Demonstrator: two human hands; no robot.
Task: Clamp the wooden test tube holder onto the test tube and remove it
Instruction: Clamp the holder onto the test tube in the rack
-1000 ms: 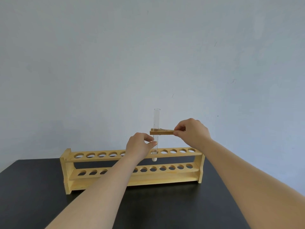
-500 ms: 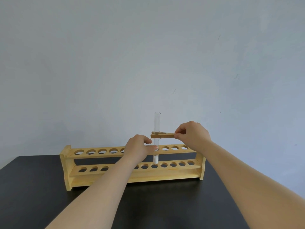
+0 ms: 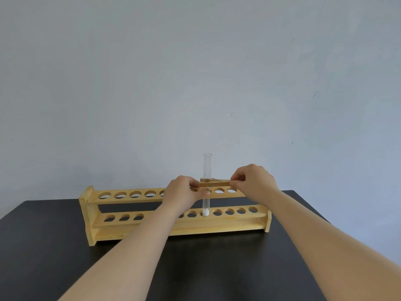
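A clear glass test tube stands upright in the wooden rack, its white bottom at a hole of the lower shelf. The wooden test tube holder lies level, its jaws clamped around the tube's middle. My right hand pinches the holder's right end. My left hand grips the tube just below the holder, at the height of the rack's top shelf.
The rack with its two rows of holes stands on a black table, near the far edge. A plain pale wall rises behind it. Both forearms reach across the table's front half.
The tube, with the holder on it, has come down through the rack; its bottom now sits at the lower shelf. Both hands sank with it.
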